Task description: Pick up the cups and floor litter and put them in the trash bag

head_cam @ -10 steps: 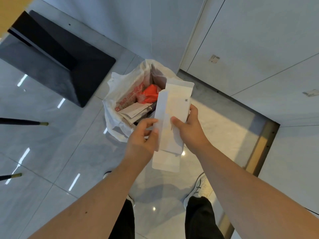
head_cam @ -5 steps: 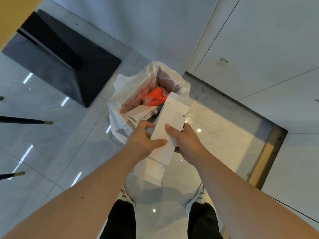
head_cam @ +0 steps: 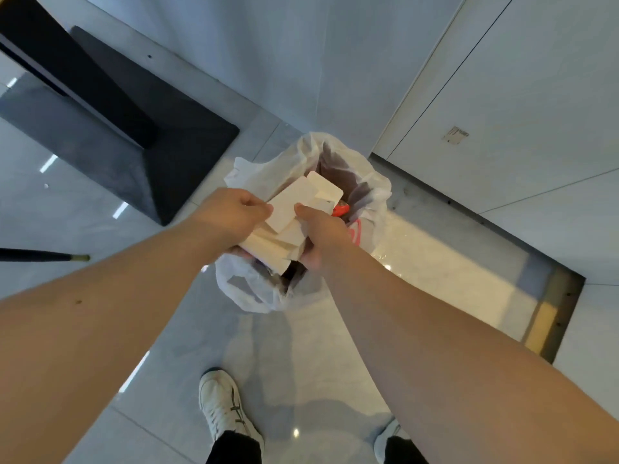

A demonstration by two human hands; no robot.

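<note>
A white plastic trash bag (head_cam: 366, 185) stands open on the grey floor by the wall. Directly over its mouth I hold a folded white paper carton (head_cam: 289, 209). My left hand (head_cam: 231, 217) pinches its left edge and my right hand (head_cam: 320, 234) grips its right side. The carton's lower end dips into the bag among other pale paper pieces. A bit of red litter (head_cam: 340, 211) shows inside the bag, right of my right hand. Most of the bag's contents are hidden by my hands and the carton.
A black table base (head_cam: 134, 142) sits on the floor to the left. A dark chair leg with a brass tip (head_cam: 43, 256) pokes in at the left edge. White cabinet doors (head_cam: 502, 95) rise behind the bag. My white shoes (head_cam: 222, 405) stand below.
Both hands have moved forward and down over the bag's mouth. The carton has gone from upright and flat to folded and tilted, with its lower end inside the bag.
</note>
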